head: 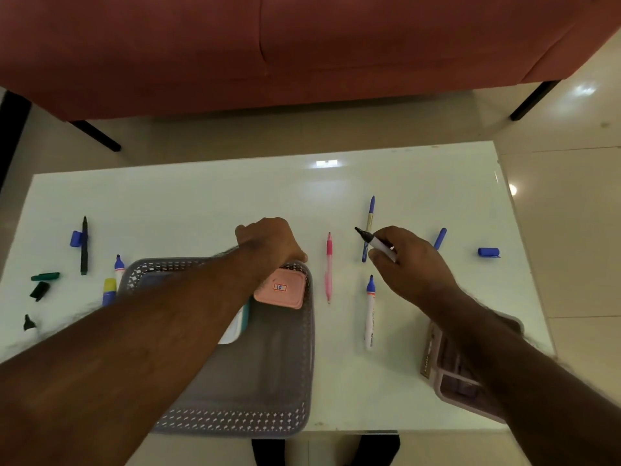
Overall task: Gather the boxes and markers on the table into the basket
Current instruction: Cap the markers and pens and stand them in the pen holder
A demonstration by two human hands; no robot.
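A grey mesh basket stands at the table's near edge. A pink box labelled 18 lies in its far right corner, and a white and teal box shows beneath my left forearm. My left hand grips the basket's far rim. My right hand pinches a black-tipped white marker above the table, right of the basket. On the table lie a pink pen, a blue-capped white marker, and a blue pen behind the held marker.
On the white table, left of the basket, lie a black pen, green marker pieces and blue-capped markers. A blue marker and blue cap lie at right. A pink basket sits under my right forearm. A red sofa stands beyond.
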